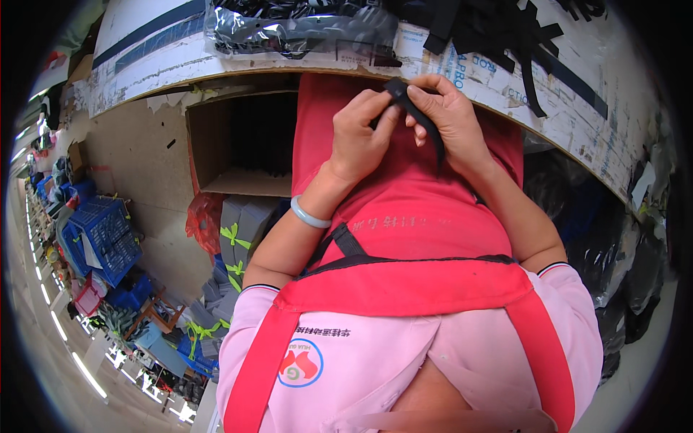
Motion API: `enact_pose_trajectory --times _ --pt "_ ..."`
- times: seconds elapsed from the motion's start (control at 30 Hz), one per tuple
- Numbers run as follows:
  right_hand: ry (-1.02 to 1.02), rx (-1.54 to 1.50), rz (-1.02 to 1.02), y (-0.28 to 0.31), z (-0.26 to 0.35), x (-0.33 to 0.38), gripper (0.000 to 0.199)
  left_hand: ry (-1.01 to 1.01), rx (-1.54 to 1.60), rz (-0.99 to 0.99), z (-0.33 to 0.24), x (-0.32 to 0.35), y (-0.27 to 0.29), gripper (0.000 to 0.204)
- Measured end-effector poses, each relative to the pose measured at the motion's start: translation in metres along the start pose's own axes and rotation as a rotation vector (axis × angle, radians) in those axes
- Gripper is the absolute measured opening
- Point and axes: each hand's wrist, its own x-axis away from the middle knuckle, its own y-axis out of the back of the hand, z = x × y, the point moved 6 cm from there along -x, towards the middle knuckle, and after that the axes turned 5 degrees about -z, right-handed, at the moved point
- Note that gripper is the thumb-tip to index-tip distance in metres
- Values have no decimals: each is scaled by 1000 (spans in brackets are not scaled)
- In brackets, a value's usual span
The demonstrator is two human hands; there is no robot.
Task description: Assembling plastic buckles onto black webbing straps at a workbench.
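A short black strap [431, 128] is pinched between my two hands, just off the table's near edge and above my red apron. My left hand [359, 133] has its thumb and fingers closed at the strap's upper end. Thumb against fingers, my right hand [451, 119] grips the same strap close beside it. One end of the strap hangs down below the right fingers. Part of it is hidden by the fingertips, and any small piece between them cannot be made out.
The worktable [166, 76] has a worn, taped cardboard top. On it lie a clear plastic bag [289, 45] of small black parts and a pile of black straps [498, 32]. Below are an open cardboard box [242, 182], grey bundles [249, 225] and dark plastic bags [613, 267]. Blue crates [108, 238] stand left.
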Motion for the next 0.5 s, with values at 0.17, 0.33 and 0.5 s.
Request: enact_pose_trajectory --times 0.17,0.33,0.5 --pt "-177 27 108 1 -2 -1 24 -108 -68 148 -2 3 4 18" --pt "119 147 57 0 2 -3 15 1010 882 130 41 21 -2 24" --pt "646 571 -31 -16 31 24 11 923 740 6 30 12 -1 20"
